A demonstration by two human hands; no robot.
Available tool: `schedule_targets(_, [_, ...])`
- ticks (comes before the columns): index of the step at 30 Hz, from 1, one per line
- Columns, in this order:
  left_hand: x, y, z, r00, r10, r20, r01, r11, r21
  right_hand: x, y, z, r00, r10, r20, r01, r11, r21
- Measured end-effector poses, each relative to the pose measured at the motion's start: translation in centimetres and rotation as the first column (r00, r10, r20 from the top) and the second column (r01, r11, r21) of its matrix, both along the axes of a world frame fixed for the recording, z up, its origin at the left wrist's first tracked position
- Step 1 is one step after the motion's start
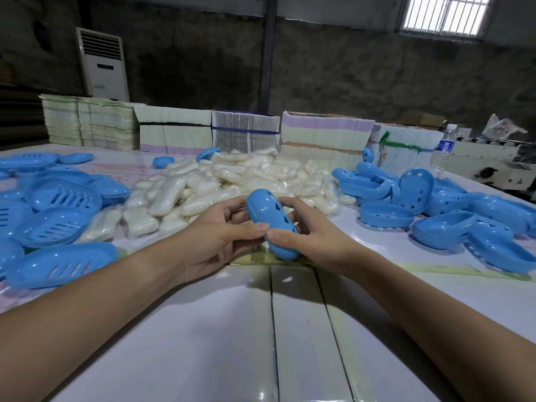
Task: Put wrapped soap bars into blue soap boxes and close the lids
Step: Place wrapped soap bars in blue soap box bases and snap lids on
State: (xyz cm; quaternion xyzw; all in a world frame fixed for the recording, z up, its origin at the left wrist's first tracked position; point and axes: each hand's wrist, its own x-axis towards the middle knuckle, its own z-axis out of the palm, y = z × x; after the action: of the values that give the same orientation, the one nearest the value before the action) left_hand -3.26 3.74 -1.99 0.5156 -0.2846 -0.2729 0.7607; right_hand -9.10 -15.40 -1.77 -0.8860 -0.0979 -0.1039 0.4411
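Both hands were clamped on one blue soap box (pixel 272 224) above the table (pixel 203 329): left hand (pixel 220 236) and right hand (pixel 307 233), thumbs meeting; its lid looked shut, seemingly.

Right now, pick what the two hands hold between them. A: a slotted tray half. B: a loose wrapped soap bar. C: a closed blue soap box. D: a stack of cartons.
C: the left hand and right hand both pinch a closed blue soap box, with no soap showing.
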Motion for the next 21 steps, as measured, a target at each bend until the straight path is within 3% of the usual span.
schedule_targets(6, [0.4,-0.3,-0.3,0.999,-0.035,0.034,0.035,0.999,0.006,-0.3,0.3,-0.1,0.997,0.074,-0.004,-0.074,0.997,-0.007])
schedule_targets(13, [0.2,-0.3,-0.2,0.989,0.005,0.149,-0.018,0.997,0.081,-1.0,0.8,0.1,0.999,0.039,0.014,-0.038,0.998,-0.055])
schedule_targets(21, [0.0,-0.2,-0.3,0.967,0.034,0.254,-0.091,0.972,0.215,-2.5,-0.2,2.4,0.995,-0.091,0.044,0.079,0.971,0.226])
